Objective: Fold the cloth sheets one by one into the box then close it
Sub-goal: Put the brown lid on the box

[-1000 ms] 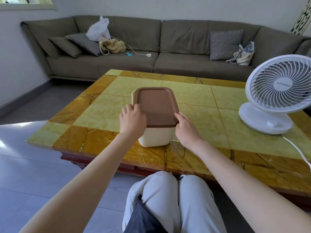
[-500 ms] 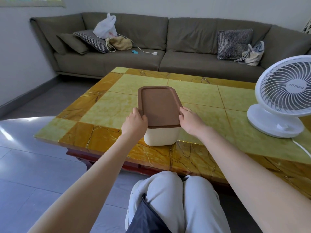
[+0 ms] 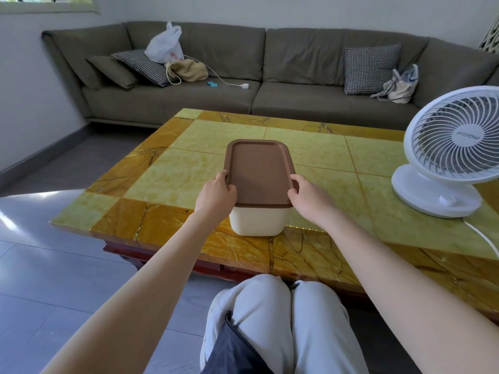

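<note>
Box [image 3: 258,221] near table's [image 3: 189,168] front edge, lid [image 3: 259,171] on. Left hand [image 3: 216,195], right hand [image 3: 310,198] pinch lid's long edges. Likely light, stiff, smooth plastic; grip at those edges.

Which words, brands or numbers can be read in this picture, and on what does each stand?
"FITNOW": hub of the white fan, tilted; middle letters uncertain.
Red print on the plastic bag: too blurred to read.
The lid and box: no text.
</note>
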